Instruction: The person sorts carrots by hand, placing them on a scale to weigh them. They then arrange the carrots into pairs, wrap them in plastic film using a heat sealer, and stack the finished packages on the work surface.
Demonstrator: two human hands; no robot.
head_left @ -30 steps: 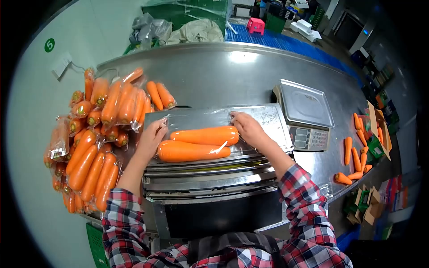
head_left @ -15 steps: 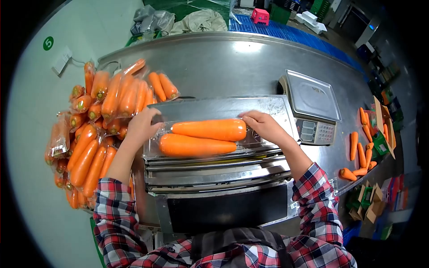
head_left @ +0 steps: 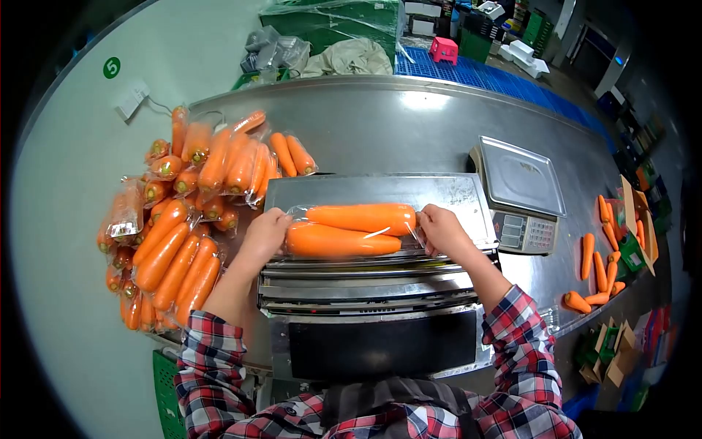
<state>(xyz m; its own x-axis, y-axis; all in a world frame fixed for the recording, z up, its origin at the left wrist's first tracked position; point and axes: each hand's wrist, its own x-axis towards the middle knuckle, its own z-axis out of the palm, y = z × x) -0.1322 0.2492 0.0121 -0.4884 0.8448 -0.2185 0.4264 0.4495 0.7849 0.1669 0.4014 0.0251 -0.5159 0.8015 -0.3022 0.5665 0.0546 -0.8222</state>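
Note:
Two large carrots (head_left: 351, 230) lie side by side in clear plastic film over the metal wrapping machine (head_left: 373, 186). My left hand (head_left: 268, 233) is closed on the film at their left end. At the right end, my right hand (head_left: 440, 230) pinches the film between thumb and fingers. Below the carrots are the machine's metal bars and a flat black plate (head_left: 384, 345).
A pile of wrapped carrots (head_left: 172, 252) lies to the left. A scale (head_left: 523, 175) stands to the right, with loose carrots (head_left: 589, 256) and an open cardboard box (head_left: 640, 223) beyond. Behind the table are a green crate and a pink stool (head_left: 444, 50).
Both hands have closed on the film at the carrots' ends; my left hand was more open before. The whole view has shifted, so the scene sits further right and lower.

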